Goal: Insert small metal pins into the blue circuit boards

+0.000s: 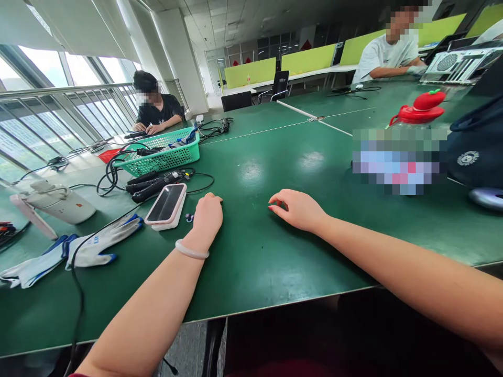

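My left hand (209, 217) rests on the green table with its fingers curled closed. A small dark spot shows at its fingertips, but what it holds, if anything, is hidden. Beside its wrist, which wears a pale bangle (192, 250), lie small dark beads or earbuds (189, 217). Just left of them a phone (167, 203) lies on top of a white box (168, 225). My right hand (299, 209) hovers at or just over the tabletop, fingers loosely bent, thumb and forefinger apart, with nothing between them.
White-and-blue work gloves (96, 246), a black cable (80, 285), a white container (65, 201) and a green basket (161, 157) stand or lie left. A red-lidded bottle (418, 112) and dark bag (477, 141) stand right. Two people (167, 107) sit across the table (251, 272).
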Tool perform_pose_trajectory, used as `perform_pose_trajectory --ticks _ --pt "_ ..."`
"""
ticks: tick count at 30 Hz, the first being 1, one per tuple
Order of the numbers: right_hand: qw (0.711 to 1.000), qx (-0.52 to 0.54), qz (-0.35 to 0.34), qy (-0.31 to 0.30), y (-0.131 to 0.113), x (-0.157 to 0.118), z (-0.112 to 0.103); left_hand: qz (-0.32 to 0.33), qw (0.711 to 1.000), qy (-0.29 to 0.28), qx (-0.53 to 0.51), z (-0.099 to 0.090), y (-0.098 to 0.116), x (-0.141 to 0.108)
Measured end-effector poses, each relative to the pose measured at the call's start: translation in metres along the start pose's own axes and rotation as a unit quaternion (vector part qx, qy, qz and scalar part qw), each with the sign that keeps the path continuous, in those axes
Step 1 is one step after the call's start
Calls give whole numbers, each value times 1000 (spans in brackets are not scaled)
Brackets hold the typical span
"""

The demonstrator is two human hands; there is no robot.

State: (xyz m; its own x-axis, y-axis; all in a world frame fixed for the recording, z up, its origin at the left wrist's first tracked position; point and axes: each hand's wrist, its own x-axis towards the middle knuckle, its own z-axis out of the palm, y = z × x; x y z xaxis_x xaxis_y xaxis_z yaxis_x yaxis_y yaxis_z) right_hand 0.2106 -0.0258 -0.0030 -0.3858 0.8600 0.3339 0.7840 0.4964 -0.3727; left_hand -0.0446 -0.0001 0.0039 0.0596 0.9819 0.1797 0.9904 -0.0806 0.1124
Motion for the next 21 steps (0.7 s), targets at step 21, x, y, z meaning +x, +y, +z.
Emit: perform_pose_trajectory --ticks 21 --pt "997 32 -19 -64 -2 3 7 6 951 -13 -309 11 19 5"
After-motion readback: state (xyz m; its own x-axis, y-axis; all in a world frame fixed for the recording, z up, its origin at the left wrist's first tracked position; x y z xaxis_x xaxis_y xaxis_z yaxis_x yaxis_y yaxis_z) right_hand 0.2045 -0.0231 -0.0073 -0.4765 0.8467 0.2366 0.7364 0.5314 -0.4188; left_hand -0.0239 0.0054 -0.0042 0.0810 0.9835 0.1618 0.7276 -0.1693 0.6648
